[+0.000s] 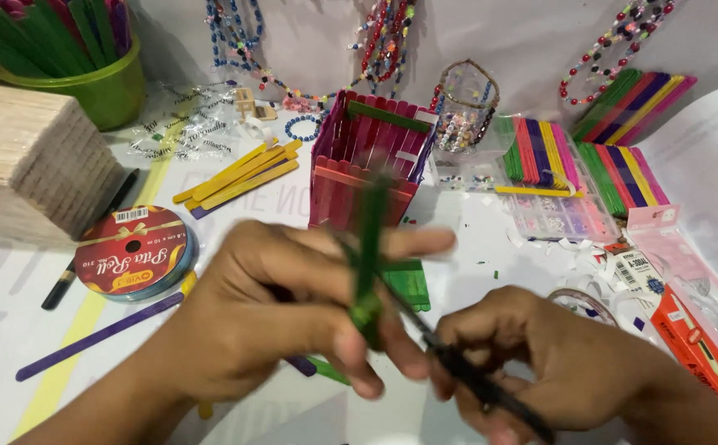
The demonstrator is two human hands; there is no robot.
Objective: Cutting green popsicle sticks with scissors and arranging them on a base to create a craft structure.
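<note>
Near the bottom of the view, the left hand [293, 317] pinches a green craft stick [370, 255] between thumb and fingers and holds it almost upright above the white worktop [474, 239]. This stick is blurred, so its edges are hard to make out. The right hand [557, 363] is closed around the handles of black scissors [450, 363]; the handles are hidden inside the fingers and partly cut off by the lower edge. The blades point up to the stick and seem to meet it, but the blur does not let me tell if they touch. Behind the stick stands a pink box of craft sticks [359, 161]. A red ribbon roll [135, 251] lies at the left, and a purple stick [99, 336] near it.
</note>
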